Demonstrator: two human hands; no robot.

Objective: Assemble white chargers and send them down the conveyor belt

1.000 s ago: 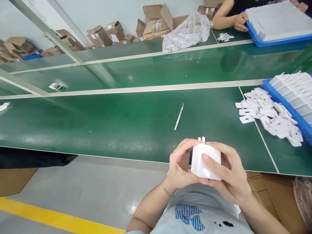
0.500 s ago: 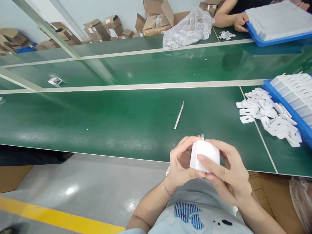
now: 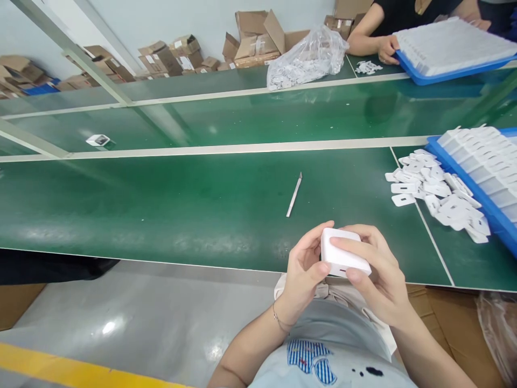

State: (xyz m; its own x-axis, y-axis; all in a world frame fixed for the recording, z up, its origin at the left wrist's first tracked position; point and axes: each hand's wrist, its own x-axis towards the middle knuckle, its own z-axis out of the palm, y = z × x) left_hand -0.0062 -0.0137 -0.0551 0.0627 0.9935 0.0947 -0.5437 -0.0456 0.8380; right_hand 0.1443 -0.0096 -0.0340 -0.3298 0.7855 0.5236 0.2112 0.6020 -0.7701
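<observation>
Between both hands, above the near edge of the green bench, is a white plug-in charger (image 3: 343, 258). A small dark port slot shows on the side facing me; its prongs are out of sight. My left hand (image 3: 304, 269) grips the left side, thumb at the lower left corner. Fingers of my right hand (image 3: 382, 275) lie across the top and right side, with the thumb by the port face. Beyond the hands a slim craft knife (image 3: 294, 195) rests on the bench (image 3: 181, 199), blade pointing away.
To the right lie a pile of white slotted plates (image 3: 440, 188) and a blue tray (image 3: 498, 215) of white parts. Across the bench a co-worker's hand (image 3: 388, 49) holds another blue tray (image 3: 428, 80). A clear bag (image 3: 309, 59) and cardboard boxes (image 3: 258, 48) stand at the back.
The charger has been tilted in my hands, so its port face now shows and the prongs seen before are hidden. My right fingers have shifted across its top. The view has shifted slightly.
</observation>
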